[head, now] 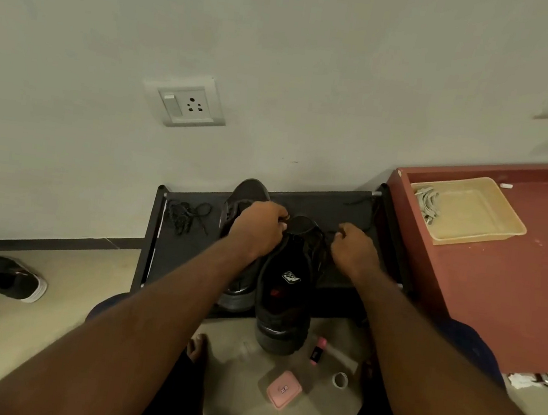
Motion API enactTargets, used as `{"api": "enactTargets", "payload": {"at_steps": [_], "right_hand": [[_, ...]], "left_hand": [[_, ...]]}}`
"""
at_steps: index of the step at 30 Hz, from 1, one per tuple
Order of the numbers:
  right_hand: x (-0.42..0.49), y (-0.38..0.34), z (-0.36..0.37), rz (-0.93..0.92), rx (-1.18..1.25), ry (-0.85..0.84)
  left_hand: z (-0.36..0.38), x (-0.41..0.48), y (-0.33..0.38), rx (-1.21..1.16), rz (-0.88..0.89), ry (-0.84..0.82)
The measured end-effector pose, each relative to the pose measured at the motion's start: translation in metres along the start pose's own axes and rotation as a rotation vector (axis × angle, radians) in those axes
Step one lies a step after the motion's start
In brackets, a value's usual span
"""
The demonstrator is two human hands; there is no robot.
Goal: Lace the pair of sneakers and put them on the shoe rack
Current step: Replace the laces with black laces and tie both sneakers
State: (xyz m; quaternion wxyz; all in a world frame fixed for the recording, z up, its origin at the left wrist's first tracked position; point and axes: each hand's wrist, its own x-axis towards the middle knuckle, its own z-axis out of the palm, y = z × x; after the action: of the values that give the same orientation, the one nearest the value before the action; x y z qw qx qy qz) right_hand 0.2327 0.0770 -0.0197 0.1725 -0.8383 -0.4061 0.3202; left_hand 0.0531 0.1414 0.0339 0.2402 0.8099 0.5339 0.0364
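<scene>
Both left hand (257, 229) and right hand (355, 248) pinch lace (331, 232) ends above the sneaker (286, 278) on the rack (351, 213); draw them equally snug.

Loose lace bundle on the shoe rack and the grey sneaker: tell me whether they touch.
Apart. The head view shows a strip of bare shoe rack between the loose lace bundle and the grey sneaker.

Both my arms stretch far; left hand (257, 229) and right hand (354, 249) sit near each other, fingers curled, pinching the lace (331, 232).
</scene>
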Motion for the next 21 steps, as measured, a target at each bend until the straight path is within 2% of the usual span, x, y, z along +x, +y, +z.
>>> {"api": "enactTargets", "payload": {"at_steps": [4,7,9,11,14,16,17,18,21], "right_hand": [[0.029,0.000,0.002,-0.110,-0.132,-0.158],[0.047,0.002,0.018,-0.127,-0.033,-0.249],[0.049,0.004,0.027,-0.139,0.097,-0.244],[0.046,-0.002,0.027,-0.110,0.362,-0.104],[0.035,-0.028,-0.006,-0.006,1.113,0.107],[0.022,-0.044,-0.044,-0.072,1.424,0.156],[0.015,-0.046,-0.059,-0.142,1.424,0.170],[0.008,-0.044,-0.068,-0.212,1.305,0.180],[-0.021,-0.026,-0.052,-0.311,0.626,0.053]], "left_hand": [[0.006,0.010,0.002,0.227,0.059,-0.167],[0.008,0.018,0.008,0.356,0.092,-0.234],[0.011,0.023,0.011,0.428,0.091,-0.264],[0.015,0.029,0.014,0.453,0.073,-0.284],[0.018,0.036,0.011,0.461,0.029,-0.304],[0.017,0.040,0.007,0.444,-0.003,-0.292],[0.017,0.041,0.005,0.422,-0.020,-0.291],[0.015,0.040,0.005,0.409,-0.043,-0.293],[0.017,0.041,0.004,0.304,-0.094,-0.312]]}}
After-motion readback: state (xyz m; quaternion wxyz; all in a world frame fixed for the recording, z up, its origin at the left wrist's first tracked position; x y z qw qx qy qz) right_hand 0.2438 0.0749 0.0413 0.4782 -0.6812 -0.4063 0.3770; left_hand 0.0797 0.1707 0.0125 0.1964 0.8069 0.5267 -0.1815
